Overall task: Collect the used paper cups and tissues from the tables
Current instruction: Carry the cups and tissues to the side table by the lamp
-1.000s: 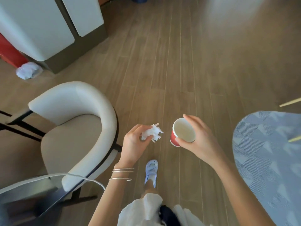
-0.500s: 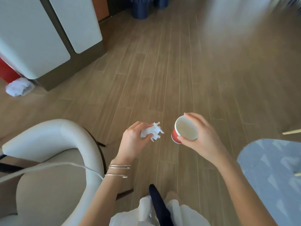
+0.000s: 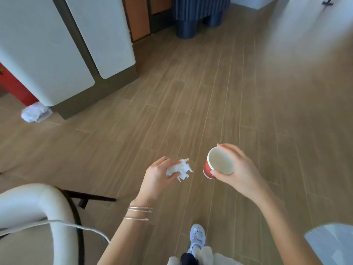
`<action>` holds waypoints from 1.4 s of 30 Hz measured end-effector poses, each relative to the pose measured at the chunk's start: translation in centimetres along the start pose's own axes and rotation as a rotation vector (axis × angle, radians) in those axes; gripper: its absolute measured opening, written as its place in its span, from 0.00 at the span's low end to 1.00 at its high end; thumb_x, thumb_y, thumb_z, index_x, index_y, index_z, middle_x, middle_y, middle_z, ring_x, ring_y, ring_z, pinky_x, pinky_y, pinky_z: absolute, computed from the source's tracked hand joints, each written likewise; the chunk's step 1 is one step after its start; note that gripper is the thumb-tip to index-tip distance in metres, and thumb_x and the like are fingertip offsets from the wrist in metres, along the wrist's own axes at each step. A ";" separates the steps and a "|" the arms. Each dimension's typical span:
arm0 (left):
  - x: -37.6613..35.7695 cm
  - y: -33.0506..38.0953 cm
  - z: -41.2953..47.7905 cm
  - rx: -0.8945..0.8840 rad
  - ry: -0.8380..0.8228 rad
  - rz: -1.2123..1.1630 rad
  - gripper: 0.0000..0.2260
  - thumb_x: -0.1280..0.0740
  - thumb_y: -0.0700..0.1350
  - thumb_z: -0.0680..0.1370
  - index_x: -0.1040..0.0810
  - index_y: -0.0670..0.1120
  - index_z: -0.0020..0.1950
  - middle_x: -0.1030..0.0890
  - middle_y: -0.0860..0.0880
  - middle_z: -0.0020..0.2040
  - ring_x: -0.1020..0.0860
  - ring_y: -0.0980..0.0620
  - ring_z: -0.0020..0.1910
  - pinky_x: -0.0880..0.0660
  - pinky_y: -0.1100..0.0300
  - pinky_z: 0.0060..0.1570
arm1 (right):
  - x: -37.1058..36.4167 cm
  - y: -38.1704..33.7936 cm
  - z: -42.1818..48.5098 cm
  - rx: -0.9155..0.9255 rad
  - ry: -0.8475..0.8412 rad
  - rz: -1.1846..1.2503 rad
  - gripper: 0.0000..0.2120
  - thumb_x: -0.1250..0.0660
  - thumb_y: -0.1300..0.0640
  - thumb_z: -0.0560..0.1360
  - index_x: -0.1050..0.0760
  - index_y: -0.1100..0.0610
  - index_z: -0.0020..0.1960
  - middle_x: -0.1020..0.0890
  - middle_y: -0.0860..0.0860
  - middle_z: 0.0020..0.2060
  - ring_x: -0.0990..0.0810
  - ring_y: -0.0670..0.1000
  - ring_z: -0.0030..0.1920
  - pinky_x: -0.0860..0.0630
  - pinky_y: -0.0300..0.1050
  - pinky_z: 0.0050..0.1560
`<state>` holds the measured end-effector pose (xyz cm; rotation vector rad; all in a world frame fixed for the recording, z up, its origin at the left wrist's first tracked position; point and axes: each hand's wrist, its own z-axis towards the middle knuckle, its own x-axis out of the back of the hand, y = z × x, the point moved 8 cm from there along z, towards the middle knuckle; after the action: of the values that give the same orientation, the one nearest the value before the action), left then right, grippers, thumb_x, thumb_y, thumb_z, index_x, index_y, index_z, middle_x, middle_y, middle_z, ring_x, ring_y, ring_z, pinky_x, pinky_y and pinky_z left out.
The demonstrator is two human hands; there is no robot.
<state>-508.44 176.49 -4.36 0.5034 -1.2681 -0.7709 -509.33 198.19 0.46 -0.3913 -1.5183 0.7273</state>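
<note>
My left hand [image 3: 155, 178] grips a crumpled white tissue [image 3: 180, 169], which sticks out past my fingers to the right. My right hand [image 3: 238, 171] holds a red paper cup [image 3: 216, 166] by its rim and side; the cup's white inside looks empty and tilts toward me. Both hands hover over the wooden floor at about the same height, a short gap between tissue and cup.
A white padded chair [image 3: 38, 207] with black legs fills the lower left. White cabinet panels [image 3: 57, 44] stand at the upper left, a crumpled white bundle [image 3: 36, 112] on the floor beside them. A dark blue ribbed stool [image 3: 196, 14] stands at the top. A blue rug corner [image 3: 332, 243] lies lower right.
The view has moved forward: the chair and rug slid down and out toward the frame's lower edges, the cabinets and blue stool came closer. Both hands keep their holds on tissue and cup.
</note>
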 end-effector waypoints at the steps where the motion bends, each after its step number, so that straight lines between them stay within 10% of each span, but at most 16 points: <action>1: -0.3 0.0 1.5 0.014 0.011 -0.006 0.14 0.24 0.38 0.66 0.19 0.49 0.49 0.21 0.54 0.40 0.25 0.57 0.35 0.27 0.64 0.35 | 0.8 0.4 1.9 0.017 -0.008 0.012 0.34 0.27 0.46 0.65 0.35 0.48 0.69 0.33 0.38 0.65 0.33 0.39 0.62 0.36 0.36 0.56; 42: -2.3 -22.1 63.6 0.094 0.031 -0.005 0.14 0.24 0.38 0.66 0.18 0.48 0.50 0.20 0.53 0.41 0.23 0.57 0.37 0.24 0.57 0.40 | -1.2 9.1 68.4 0.042 -0.080 0.042 0.36 0.29 0.43 0.64 0.35 0.47 0.69 0.34 0.37 0.65 0.31 0.40 0.62 0.33 0.38 0.56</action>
<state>-575.33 168.56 -6.16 0.5930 -1.2787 -0.7075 -577.82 190.18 -3.11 -0.3667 -1.5710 0.8150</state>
